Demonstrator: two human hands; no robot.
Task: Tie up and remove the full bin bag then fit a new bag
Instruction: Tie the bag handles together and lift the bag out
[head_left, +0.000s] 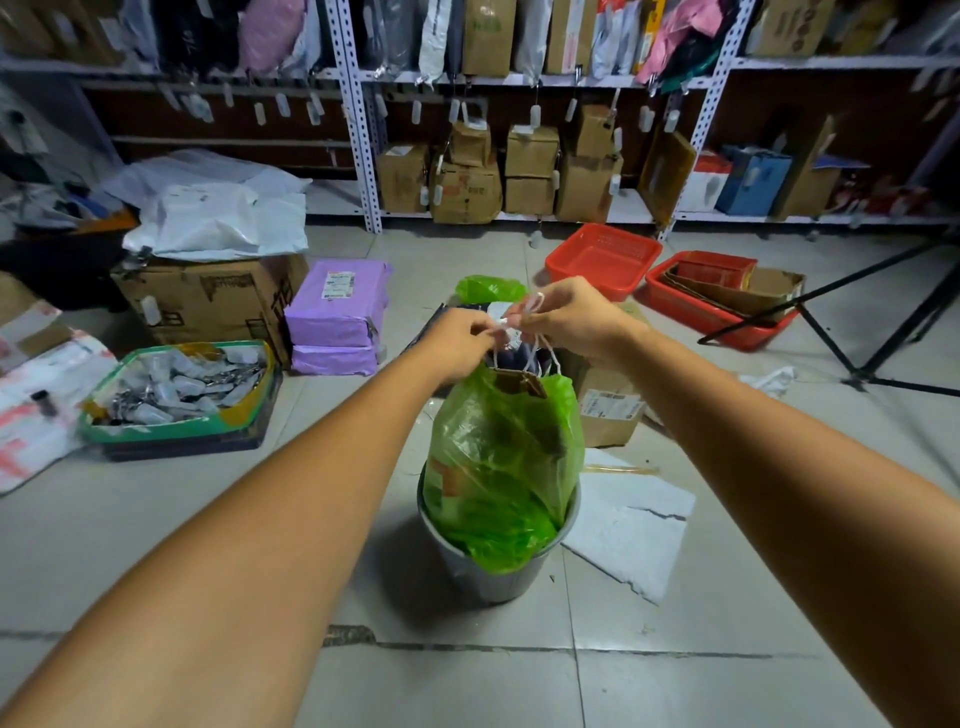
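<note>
A full green bin bag (501, 462) stands up out of a grey round bin (488, 577) on the tiled floor. Brown cardboard pokes out of its gathered mouth. White drawstrings (524, 353) rise from the mouth to both hands. My left hand (457, 343) pinches the strings on the left. My right hand (566, 317) pinches them on the right, slightly higher, with a loop above its fingers. The two hands almost touch above the bag. A second crumpled piece of green plastic (488, 289) lies on the floor just beyond my hands.
Cardboard box (610, 410) right behind the bin, white foam sheet (634, 540) at its right. Green tray of clips (182, 397), purple parcels (337, 317) and a big carton (208, 301) on the left. Red baskets (602, 257) and tripod legs (883, 332) on the right. Shelving along the back.
</note>
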